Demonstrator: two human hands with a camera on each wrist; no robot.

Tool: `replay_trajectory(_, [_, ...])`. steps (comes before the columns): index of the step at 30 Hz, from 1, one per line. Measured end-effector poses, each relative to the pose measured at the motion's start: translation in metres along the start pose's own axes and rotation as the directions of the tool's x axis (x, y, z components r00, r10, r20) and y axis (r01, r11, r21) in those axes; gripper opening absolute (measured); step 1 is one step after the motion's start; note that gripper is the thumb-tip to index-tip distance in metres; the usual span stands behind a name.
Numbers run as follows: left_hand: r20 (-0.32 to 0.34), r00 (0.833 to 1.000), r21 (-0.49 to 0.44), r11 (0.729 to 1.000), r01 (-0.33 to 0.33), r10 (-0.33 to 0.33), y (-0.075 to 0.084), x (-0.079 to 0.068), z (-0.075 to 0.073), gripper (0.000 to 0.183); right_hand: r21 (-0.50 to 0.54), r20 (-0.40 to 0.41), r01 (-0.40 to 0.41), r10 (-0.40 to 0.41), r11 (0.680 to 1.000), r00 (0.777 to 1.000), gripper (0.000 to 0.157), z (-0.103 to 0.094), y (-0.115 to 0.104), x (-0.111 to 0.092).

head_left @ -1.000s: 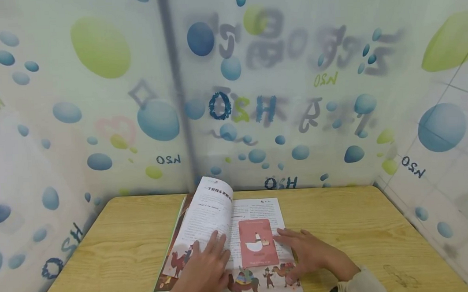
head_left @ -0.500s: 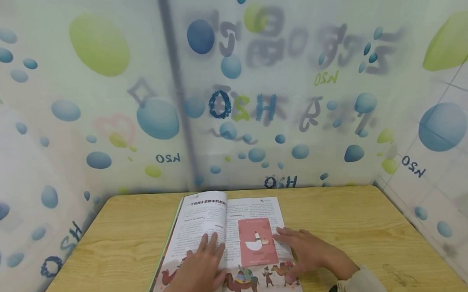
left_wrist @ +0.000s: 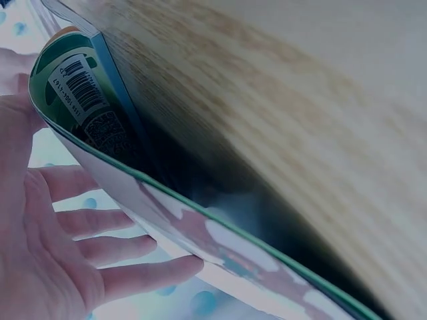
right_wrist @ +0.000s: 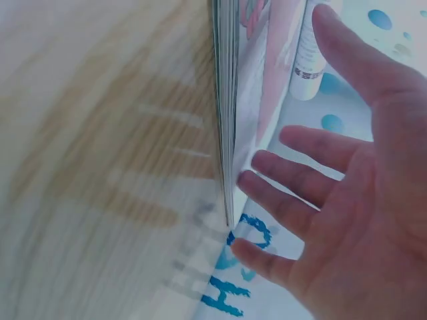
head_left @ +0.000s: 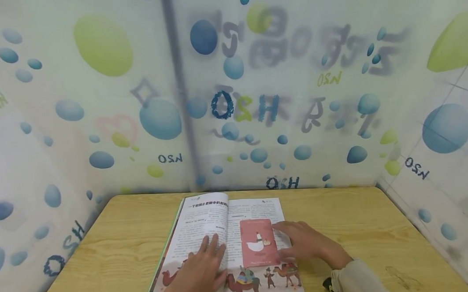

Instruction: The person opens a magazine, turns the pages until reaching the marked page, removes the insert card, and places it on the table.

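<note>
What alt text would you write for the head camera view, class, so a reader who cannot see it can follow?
An open magazine lies on a wooden table, the left hand pressing flat on its left page and the right hand touching the pink card on its right page. A curtain printed with blue and green bubbles hangs behind.

A bubble-print curtained booth [head_left: 231,97] around a wooden desk [head_left: 341,215].

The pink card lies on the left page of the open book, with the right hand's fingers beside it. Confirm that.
Not quite: the head view shows the pink card on the open book's right page, not the left. The right hand's fingers are beside it.
</note>
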State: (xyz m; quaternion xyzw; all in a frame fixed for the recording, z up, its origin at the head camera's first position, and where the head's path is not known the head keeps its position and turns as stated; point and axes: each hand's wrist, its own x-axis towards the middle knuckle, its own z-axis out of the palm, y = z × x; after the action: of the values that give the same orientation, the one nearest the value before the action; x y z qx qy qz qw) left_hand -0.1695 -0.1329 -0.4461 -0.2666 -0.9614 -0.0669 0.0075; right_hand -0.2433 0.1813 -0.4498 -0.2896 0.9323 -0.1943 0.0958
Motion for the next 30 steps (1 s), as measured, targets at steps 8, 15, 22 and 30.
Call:
replay_trajectory(8, [-0.004, 1.000, 0.013, 1.000, 0.001, -0.001, -0.001, -0.002, 0.000, 0.059, 0.013, -0.035, 0.034, -0.034, 0.999, 0.999, 0.087, 0.006, -0.005, 0.027])
replay_trajectory(15, [-0.010, 1.000, 0.028, 1.000, 0.006, -0.006, -0.002, -0.002, 0.000, 0.059, 0.019, -0.001, -0.021, 0.021, 1.000, 1.000, 0.093, 0.010, -0.008, 0.039])
replay_trajectory(22, [-0.012, 1.000, 0.038, 0.999, 0.008, -0.007, -0.001, -0.002, 0.002, 0.059, 0.011, -0.003, -0.027, 0.027, 1.000, 1.000, 0.092, 0.012, -0.006, 0.041])
replay_trajectory(30, [-0.003, 1.000, 0.017, 1.000, 0.012, -0.012, -0.001, -0.001, 0.001, 0.059, 0.011, 0.009, -0.034, 0.034, 0.999, 0.999, 0.092, 0.010, -0.011, 0.042])
